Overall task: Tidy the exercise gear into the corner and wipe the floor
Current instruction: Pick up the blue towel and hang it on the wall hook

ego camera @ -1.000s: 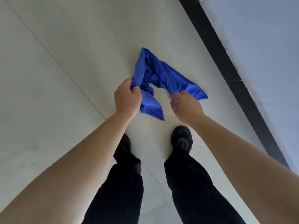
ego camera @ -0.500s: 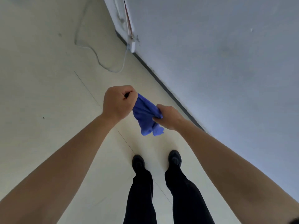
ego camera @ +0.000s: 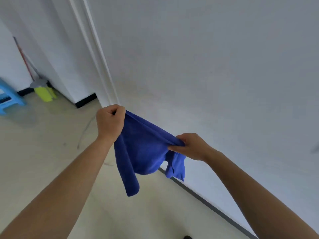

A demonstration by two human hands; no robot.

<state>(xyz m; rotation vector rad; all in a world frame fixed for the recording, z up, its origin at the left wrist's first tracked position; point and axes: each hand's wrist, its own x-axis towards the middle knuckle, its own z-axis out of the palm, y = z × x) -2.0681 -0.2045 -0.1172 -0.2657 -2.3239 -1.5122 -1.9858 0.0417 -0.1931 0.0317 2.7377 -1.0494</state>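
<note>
Head view: left hand (ego camera: pixel 110 123), right hand (ego camera: pixel 191 146) grip blue cloth (ego camera: pixel 143 152), now stretched wider.

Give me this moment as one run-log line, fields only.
left hand: grips blue cloth top edge | right hand: pinches its other end | blue cloth: hangs between hands, above floor | wiping: not under way

Blue stool (ego camera: pixel 10 99) cut by left edge, gripped corners of cloth (ego camera: pixel 143 152) hidden

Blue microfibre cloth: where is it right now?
In the head view the blue microfibre cloth hangs at centre, off the pale tiled floor, gripped between the left hand and the right hand, in front of the white wall.
</note>
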